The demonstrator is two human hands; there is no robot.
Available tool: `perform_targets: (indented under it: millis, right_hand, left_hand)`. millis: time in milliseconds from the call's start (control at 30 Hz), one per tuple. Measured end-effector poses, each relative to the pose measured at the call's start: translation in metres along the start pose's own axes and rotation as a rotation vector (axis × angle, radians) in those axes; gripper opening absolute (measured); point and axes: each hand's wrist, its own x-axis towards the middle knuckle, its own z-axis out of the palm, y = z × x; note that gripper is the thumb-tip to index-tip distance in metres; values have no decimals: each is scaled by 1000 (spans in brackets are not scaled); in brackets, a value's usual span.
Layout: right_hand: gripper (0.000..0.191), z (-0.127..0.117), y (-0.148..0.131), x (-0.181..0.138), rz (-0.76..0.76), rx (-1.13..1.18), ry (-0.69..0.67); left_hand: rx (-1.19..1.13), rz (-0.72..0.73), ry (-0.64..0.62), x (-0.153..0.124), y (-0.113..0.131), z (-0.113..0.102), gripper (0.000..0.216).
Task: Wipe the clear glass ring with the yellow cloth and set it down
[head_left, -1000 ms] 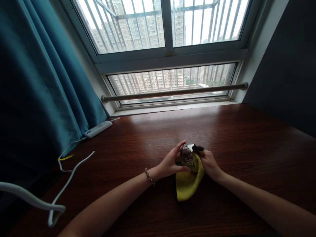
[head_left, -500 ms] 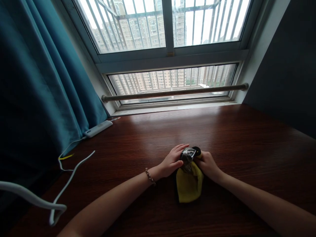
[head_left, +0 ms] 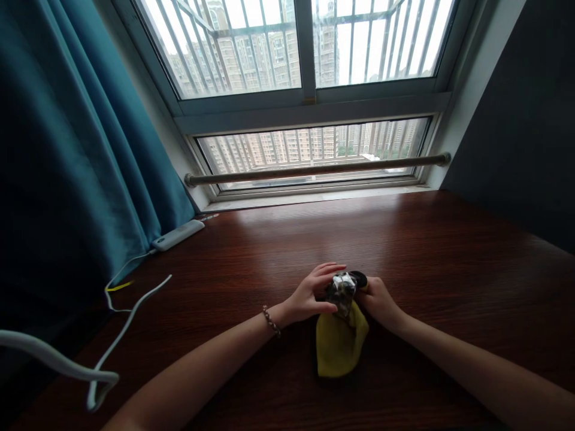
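Note:
My left hand (head_left: 309, 293) and my right hand (head_left: 381, 301) meet over a dark wooden table (head_left: 426, 251), both gripping a small crinkly clear plastic packet (head_left: 341, 290) with dark contents. A black rounded part (head_left: 359, 278) shows at its far side, by my right fingers. A yellow cloth (head_left: 338, 345) hangs from under the packet and lies on the table toward me. My left wrist wears a bead bracelet (head_left: 271, 320).
A white power strip (head_left: 177, 234) lies at the table's left back corner, with white cables (head_left: 130, 308) trailing toward me. A teal curtain (head_left: 76, 155) hangs on the left. A barred window with a rail (head_left: 314, 170) runs along the far edge; a dark wall stands right.
My left fingers, raised off the packet a second ago, have closed over it. The packet has sunk lower between my hands, and the yellow cloth has shifted slightly toward me.

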Motion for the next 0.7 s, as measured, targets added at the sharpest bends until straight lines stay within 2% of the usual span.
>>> perform_targets:
  millis: [100,200,333,433,533,633,700]
  right_hand:
    - [26,1,-3,0,-11,-26,-1]
    - [32,2,-4,0,2,-37,20]
    - [37,4,0,-1,20,8,42]
    - [37,4,2,-1,61,64,62]
    - [38,4,2,-1,54,85,27]
    - [37,2,0,-2,8,33,24]
    - [32,2,-1,-3,-23,-27,25]
  left_hand:
    - [7,3,-23,1,0,0,53]
    - [19,-13,31,0,-3,3,54]
    - [99,40,-55,-1,-5,5,72]
    - [170,-7,-70,-2,-3,8,95]
    - [80,-45,-4,-3,1,11,105]
    - [-50,-39,29,-4,3,10,101]
    - [-82,-79,7,-4,4,7,92]
